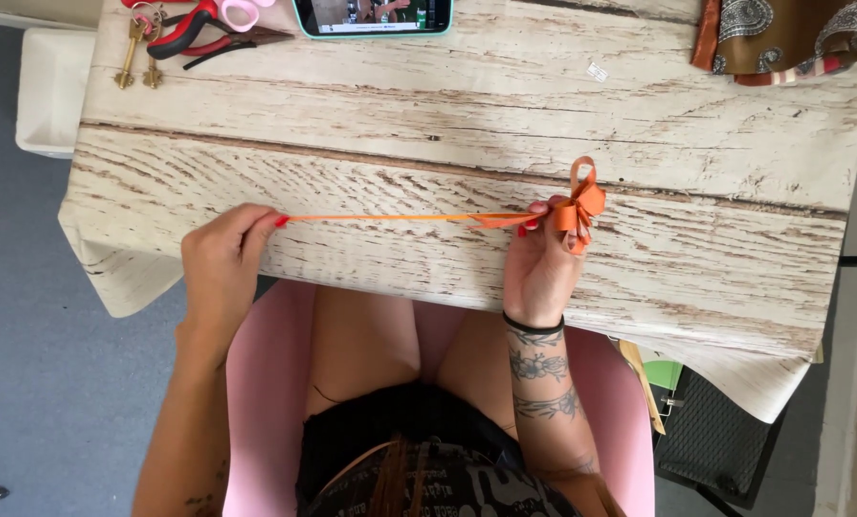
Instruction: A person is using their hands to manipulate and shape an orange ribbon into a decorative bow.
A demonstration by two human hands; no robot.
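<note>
While the left hand pinches the free end of the orange ribbon taut, right hand fingers clamp the looped bow. Ribbon spans just above the wood-grain tabletop. Keys, pliers, phone at far edge.

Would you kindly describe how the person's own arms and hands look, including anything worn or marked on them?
Both arms are bare, without sleeves. The left hand and right hand have red-painted nails. A thin black band circles the right wrist, and floral tattoos run along that forearm. A small, faint tattoo shows on the left arm.
</note>
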